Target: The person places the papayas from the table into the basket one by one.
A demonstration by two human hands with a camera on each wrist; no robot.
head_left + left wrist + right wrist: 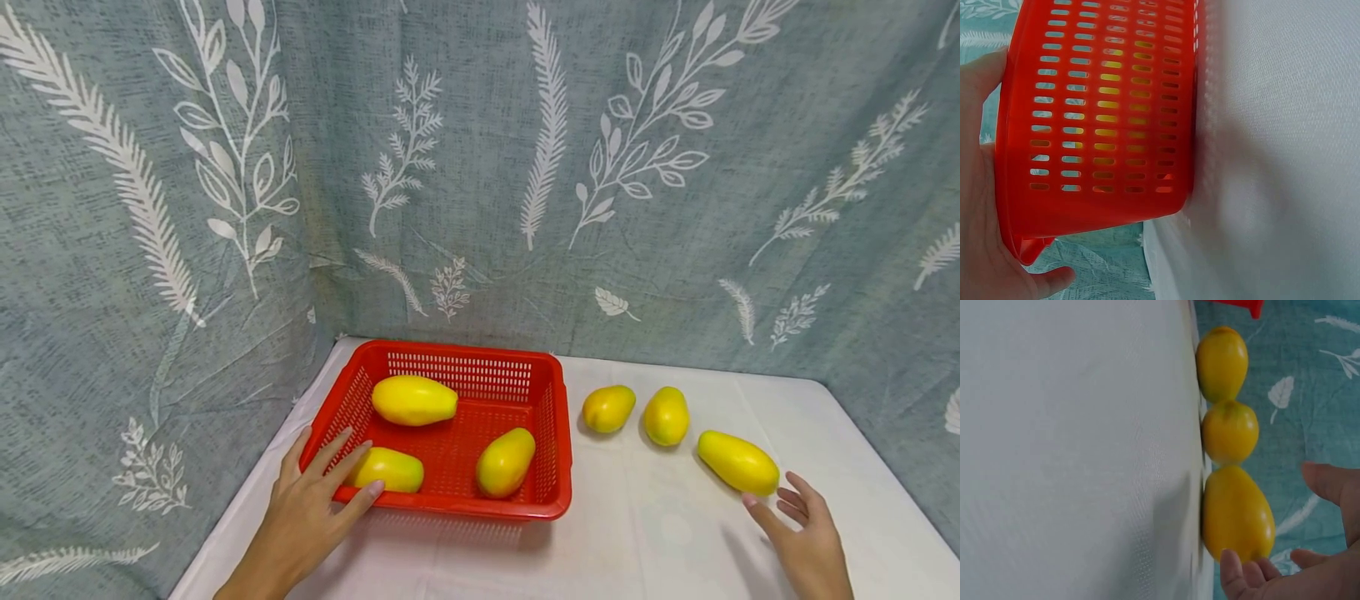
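Observation:
My left hand (303, 512) rests with spread fingers on the near left corner of a red plastic basket (551, 506). In the left wrist view the palm lies along the rim, outside the slotted wall. Inside the basket are a long yellow papaya (414, 401) at the back, a yellow-green one (393, 471) partly under my left fingers, and a third (506, 463) at the right. On the table, my right hand (810, 533) is held close to the near end of a long yellow papaya (738, 463). Its thumb and fingers are apart; whether they touch the fruit is hard to tell.
Two shorter yellow fruits, one with an orange tint (608, 409) and one greenish (666, 417), lie between the basket and the long papaya. A white cloth (637, 533) covers the table. Grey-green leaf-patterned curtains (480, 167) hang behind and at both sides.

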